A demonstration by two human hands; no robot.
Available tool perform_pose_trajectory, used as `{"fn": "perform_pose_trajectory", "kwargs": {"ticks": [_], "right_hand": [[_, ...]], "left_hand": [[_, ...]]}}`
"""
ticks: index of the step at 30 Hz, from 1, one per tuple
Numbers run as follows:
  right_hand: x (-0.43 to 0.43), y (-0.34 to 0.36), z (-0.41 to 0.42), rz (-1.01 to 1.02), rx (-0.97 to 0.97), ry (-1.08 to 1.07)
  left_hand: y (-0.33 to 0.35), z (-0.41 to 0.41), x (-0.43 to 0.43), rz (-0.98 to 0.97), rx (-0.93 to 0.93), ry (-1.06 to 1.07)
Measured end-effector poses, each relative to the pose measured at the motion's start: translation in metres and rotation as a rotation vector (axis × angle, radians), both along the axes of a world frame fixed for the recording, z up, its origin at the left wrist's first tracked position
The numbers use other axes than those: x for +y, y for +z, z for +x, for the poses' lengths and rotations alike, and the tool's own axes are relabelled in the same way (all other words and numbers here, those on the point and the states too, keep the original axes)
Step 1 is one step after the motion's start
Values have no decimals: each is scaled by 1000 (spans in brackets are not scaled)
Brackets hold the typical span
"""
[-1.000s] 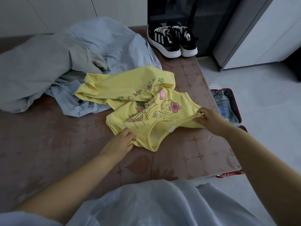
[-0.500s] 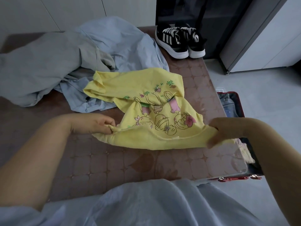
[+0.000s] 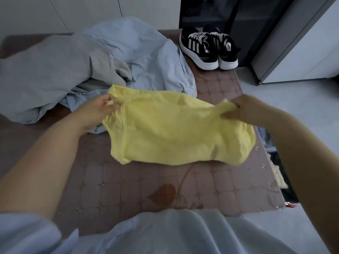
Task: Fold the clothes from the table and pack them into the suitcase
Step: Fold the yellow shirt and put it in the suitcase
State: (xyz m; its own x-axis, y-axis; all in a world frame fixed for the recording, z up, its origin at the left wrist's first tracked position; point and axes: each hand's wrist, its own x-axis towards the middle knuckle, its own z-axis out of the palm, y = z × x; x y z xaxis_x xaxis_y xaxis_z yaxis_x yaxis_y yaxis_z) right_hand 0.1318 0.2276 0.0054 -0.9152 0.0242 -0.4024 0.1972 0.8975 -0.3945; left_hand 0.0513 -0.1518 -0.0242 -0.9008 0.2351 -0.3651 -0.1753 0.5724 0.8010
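Seemingly to spread it flat for folding, both hands, left (image 3: 100,110) and right (image 3: 244,109), pinch opposite edges of a yellow shirt (image 3: 176,129) held stretched just above the brown counter (image 3: 128,180), suitcase (image 3: 286,186) alongside.

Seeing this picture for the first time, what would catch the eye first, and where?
The yellow shirt, held spread over the table between the left hand and the right hand. Behind it lies a heap of grey and pale blue clothes; black striped sneakers stand at the table's far right corner.
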Motion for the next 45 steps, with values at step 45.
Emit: {"fn": "perform_pose_trajectory", "kwargs": {"ticks": [45], "right_hand": [[46, -19, 68, -109, -123, -99]], "left_hand": [[24, 57, 26, -371, 107, -677]]}}
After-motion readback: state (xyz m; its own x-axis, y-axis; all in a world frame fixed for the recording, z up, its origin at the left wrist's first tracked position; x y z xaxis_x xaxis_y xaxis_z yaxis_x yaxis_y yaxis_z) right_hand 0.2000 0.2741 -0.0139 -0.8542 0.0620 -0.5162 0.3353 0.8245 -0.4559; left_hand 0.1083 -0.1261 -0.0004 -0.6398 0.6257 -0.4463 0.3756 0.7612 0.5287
